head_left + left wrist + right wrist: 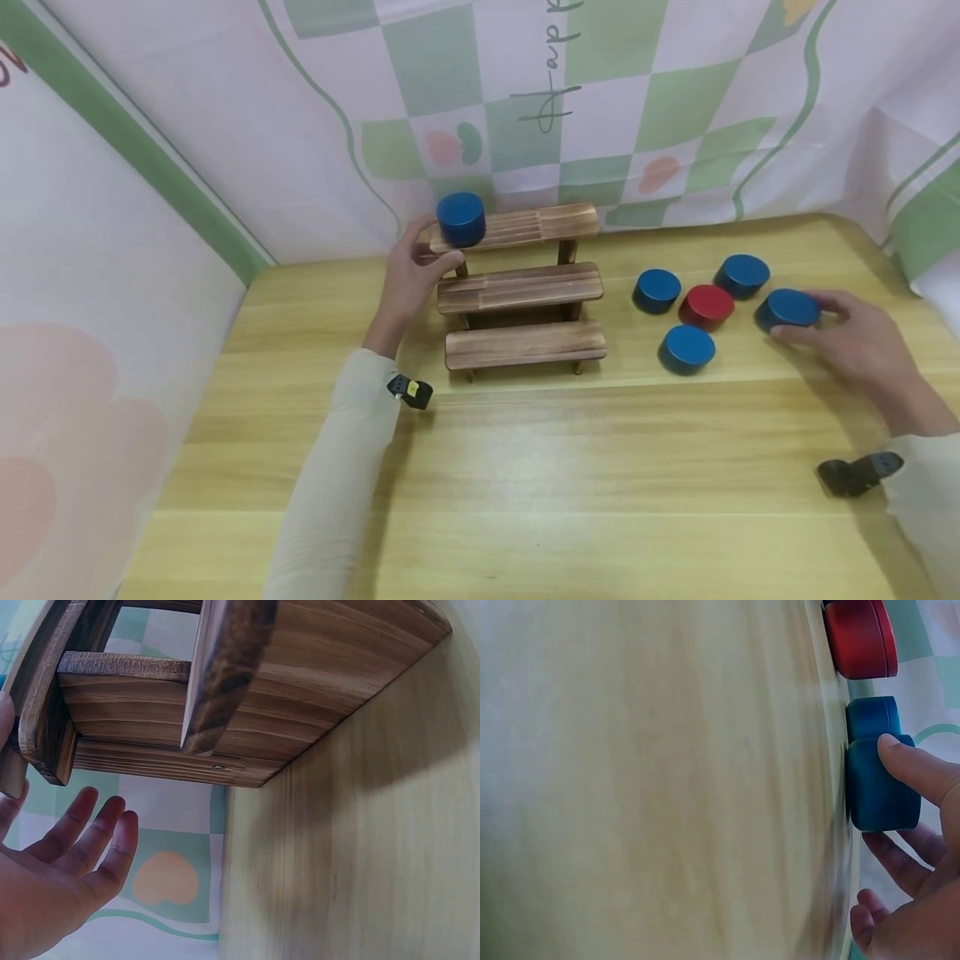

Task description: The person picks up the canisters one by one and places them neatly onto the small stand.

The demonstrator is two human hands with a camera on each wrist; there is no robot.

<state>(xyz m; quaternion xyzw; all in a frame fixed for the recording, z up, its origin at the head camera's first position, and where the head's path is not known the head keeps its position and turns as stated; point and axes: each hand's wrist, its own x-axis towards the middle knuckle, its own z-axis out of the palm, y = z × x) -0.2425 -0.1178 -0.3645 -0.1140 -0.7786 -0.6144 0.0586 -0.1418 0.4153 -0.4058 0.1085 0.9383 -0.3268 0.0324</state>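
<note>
A three-step wooden stand (521,287) stands against the patterned cloth. On the left end of its top step sits a blue round tin (461,219). My left hand (408,279) is at that end, thumb in front of the step and index finger behind, close to the tin; its other fingers spread loosely in the left wrist view. Whether it touches the tin is unclear. On the right, my right hand (862,337) holds another blue tin (789,309) between thumb and fingers, low at the table. The lid seam of this tin (881,784) shows in the right wrist view.
Left of the right hand, a red tin (707,307) stands among three blue tins, one in front (686,349), one left (657,291) and one behind (742,277). The wooden table (525,483) meets a checked cloth (517,100) at its back edge.
</note>
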